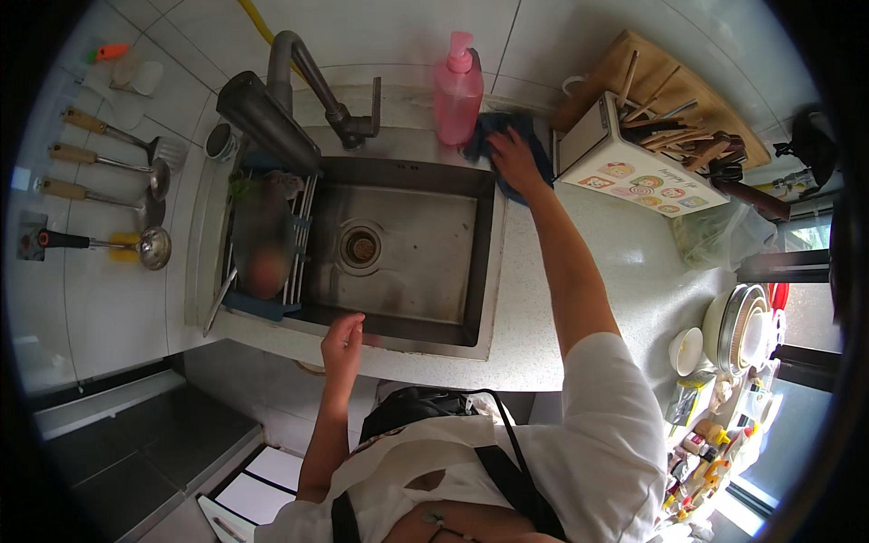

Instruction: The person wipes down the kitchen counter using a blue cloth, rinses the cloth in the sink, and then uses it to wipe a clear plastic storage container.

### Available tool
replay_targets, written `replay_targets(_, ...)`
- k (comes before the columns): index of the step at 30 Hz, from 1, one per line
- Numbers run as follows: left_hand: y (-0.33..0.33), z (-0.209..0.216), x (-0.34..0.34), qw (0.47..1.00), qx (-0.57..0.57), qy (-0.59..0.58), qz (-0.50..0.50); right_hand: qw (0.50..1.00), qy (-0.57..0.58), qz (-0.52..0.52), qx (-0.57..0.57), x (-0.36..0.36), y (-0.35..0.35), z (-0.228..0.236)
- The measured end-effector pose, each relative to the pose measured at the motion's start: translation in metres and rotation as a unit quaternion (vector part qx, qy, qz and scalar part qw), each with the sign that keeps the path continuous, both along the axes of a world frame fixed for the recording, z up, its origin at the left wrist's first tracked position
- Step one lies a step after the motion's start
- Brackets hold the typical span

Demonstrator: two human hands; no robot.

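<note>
Blue cloth (489, 131), upper frame, right of centre: touching it with right hand (518, 161), fingers splayed; holding left hand (341, 342), fingers bent, tightness unclear, by sink (416, 244), left of centre.

Wall (118, 312): white tile, thin dark joints
Counter (615, 244): pale, speckled, glossy
Window (810, 312): dark frame, right side
Light: daylight from the right, brightest at lower right
</note>
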State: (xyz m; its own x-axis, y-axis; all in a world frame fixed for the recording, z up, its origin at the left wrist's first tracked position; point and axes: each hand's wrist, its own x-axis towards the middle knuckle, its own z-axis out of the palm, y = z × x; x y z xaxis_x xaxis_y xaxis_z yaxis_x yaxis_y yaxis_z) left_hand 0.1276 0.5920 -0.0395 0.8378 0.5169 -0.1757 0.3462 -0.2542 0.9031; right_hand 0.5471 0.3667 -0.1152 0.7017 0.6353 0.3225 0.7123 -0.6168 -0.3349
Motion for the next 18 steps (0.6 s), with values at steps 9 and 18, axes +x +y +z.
replay_targets(9,0.018,-0.005,0.009,0.999,-0.026,-0.014,-0.031,0.968,0.181,-0.082,0.156,-0.129,-0.017,0.046)
replay_targets(18,0.078,-0.004,-0.014,0.998,-0.045,-0.027,0.028,0.902,0.194,-0.188,0.337,-0.107,0.117,0.084)
